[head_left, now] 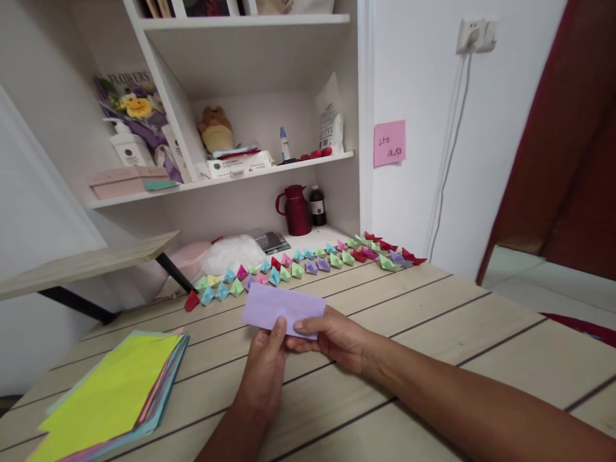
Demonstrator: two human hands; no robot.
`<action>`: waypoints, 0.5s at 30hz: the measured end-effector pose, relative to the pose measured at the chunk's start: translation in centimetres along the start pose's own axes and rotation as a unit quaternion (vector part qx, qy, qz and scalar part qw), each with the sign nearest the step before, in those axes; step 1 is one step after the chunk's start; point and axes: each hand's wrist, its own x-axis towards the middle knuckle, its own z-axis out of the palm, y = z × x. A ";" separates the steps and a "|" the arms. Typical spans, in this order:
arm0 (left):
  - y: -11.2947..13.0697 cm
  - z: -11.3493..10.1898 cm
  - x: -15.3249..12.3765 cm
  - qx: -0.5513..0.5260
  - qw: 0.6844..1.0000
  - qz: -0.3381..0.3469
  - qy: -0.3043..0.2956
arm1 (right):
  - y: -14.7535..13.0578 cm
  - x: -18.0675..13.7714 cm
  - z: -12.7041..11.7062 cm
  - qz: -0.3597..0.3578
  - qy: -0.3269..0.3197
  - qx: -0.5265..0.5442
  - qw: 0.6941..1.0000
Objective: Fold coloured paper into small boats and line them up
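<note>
A folded, rectangular sheet of purple paper (279, 305) is held up above the slatted wooden table. My left hand (267, 359) grips its lower edge, thumb lying on the front face. From the right, my right hand (337, 337) pinches the lower right corner between thumb and fingers; the fingers behind the paper are partly hidden. Just beyond the paper, several small folded paper boats (298, 271) in red, green, blue, pink and purple stand in rows. Left of my hands lies a stack of coloured paper sheets (115, 385) with yellow on top.
Behind the boats stands a white shelf unit (250, 25) with a red jug (297, 210) and a dark bottle (317, 205). A small raised wooden stand (96, 260) with black legs occupies the back left. A pink note (389, 142) sticks to the wall.
</note>
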 end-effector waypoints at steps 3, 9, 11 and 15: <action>0.1 0.2 -0.1 -0.008 1.000 -0.006 -0.005 | -0.2 -0.1 -0.1 0.019 -0.031 -0.017 0.999; -0.3 -0.2 0.3 -0.031 0.995 -0.018 0.097 | -1.2 0.7 -1.2 -0.093 0.096 -0.089 0.987; -0.4 -0.4 0.5 -0.045 0.991 -0.025 0.127 | -2.0 1.0 -2.1 -0.160 0.141 -0.185 0.959; -0.1 -0.9 0.7 -0.083 0.986 -0.027 0.142 | -2.8 1.1 -3.2 -0.280 0.132 -0.378 0.872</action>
